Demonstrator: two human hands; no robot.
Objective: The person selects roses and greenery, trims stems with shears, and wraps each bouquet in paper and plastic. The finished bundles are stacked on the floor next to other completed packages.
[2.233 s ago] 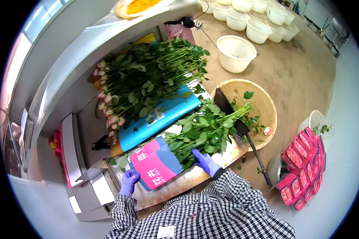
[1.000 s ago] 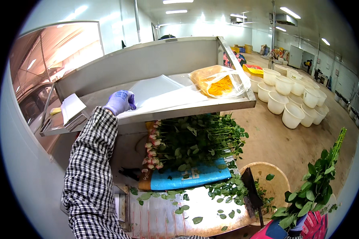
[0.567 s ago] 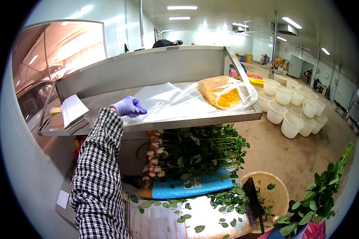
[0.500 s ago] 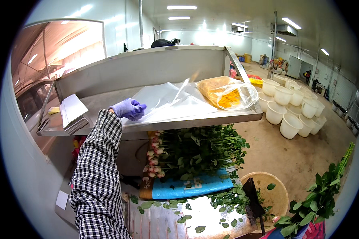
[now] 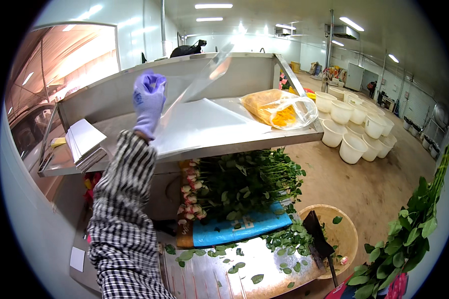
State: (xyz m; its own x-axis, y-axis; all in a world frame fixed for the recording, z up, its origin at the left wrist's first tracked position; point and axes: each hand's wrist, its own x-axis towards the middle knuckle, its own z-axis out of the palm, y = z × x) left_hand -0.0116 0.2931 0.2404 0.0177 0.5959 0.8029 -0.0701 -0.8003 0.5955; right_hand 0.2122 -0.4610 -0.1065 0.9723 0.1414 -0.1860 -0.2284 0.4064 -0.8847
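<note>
A clear bag of orange-yellow material (image 5: 280, 108) is seen lying on the steel shelf (image 5: 244, 142), well to the right of the raised fingers and lower than them. A stack of white sheets (image 5: 85, 142) is set on the same shelf, below the fingers and to their left. Under the shelf, well below the fingers, a bundle of pale pink roses (image 5: 237, 187) is laid across a blue sheet (image 5: 234, 229). Loose green leaves (image 5: 257, 278) are scattered over the worktop beneath. A round tan tub (image 5: 341, 236) is placed lower right, and white buckets (image 5: 356, 124) are grouped on the floor far to the right.
</note>
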